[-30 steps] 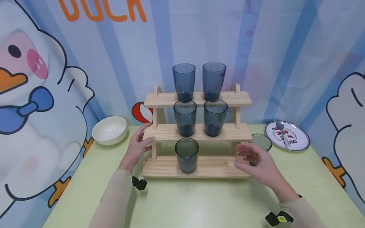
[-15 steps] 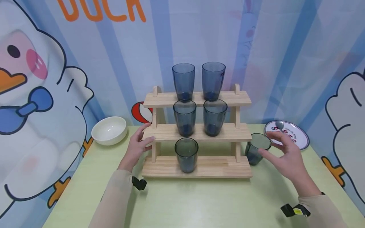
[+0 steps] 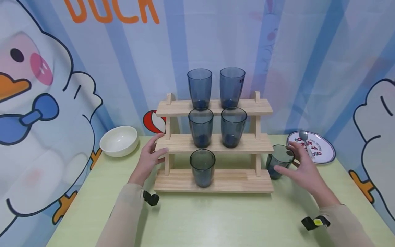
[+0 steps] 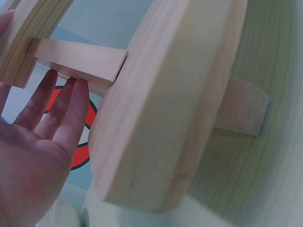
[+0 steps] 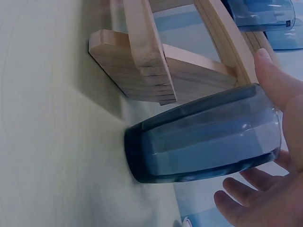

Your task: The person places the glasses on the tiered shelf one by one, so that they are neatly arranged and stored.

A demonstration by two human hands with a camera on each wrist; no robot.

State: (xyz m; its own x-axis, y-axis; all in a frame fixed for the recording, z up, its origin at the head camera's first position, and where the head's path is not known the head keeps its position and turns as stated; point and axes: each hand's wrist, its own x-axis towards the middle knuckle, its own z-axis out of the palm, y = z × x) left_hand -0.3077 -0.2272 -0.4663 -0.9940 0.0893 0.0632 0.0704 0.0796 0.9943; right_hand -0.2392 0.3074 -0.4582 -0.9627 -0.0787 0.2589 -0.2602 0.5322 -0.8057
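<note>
My left hand [image 3: 147, 161] holds the left end of the wooden rack [image 3: 182, 144] at its middle shelf. In the left wrist view its fingertips touch an upright [image 4: 75, 59] of the rack. On the table at the rack's right side stands a grey-blue glass [image 3: 274, 166]. My right hand [image 3: 303, 171] is spread around this glass near the rim, thumb in front and fingers behind. The right wrist view shows a gap between the lower fingers and the glass wall [image 5: 203, 137]. Another glass [image 3: 202, 171] stands on the bottom shelf, left of its middle.
Two glasses stand on the middle shelf, among them one at the right [image 3: 232, 128]; two more stand on top, one at the left [image 3: 199, 87]. A white bowl [image 3: 118, 142] sits back left. Behind the right hand lies a plate [image 3: 325, 151] with a spoon [image 3: 305, 139].
My right hand has moved right, from the rack's lower right end to the glass beside it, and has come slightly closer around it. The left hand has stayed in place.
</note>
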